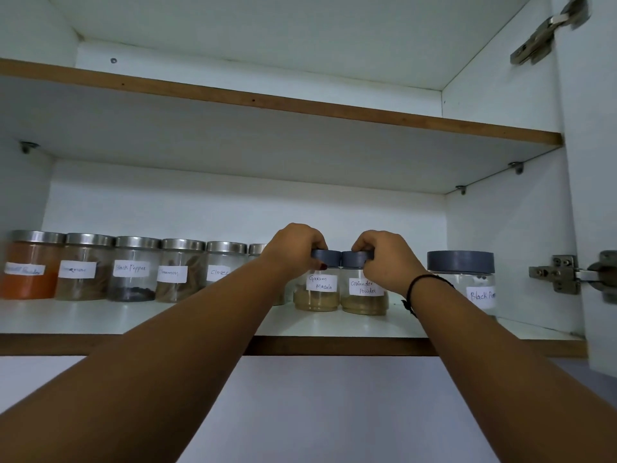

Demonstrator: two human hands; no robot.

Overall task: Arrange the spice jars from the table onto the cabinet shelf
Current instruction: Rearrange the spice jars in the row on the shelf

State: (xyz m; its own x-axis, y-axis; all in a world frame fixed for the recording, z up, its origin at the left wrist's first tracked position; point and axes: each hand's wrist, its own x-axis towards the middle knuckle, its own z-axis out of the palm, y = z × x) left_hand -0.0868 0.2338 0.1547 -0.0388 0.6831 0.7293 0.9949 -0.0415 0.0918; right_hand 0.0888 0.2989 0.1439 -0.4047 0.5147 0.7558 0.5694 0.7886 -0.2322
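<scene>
Two small clear jars with grey lids stand side by side on the lower cabinet shelf (367, 325). The Garam Masala jar (319, 294) is on the left and the Coriander Powder jar (362, 297) touches it on the right. My left hand (293, 250) grips the Garam Masala lid from above. Around the Coriander Powder lid curl the fingers of my right hand (387, 259). Both jars hold tan powder and rest on the shelf.
A row of several steel-lidded labelled jars (133, 269) fills the shelf's left side. A bigger grey-lidded Black Pepper jar (462, 282) stands at the right, near the door hinge (564, 274). The upper shelf (300, 106) shows nothing on it.
</scene>
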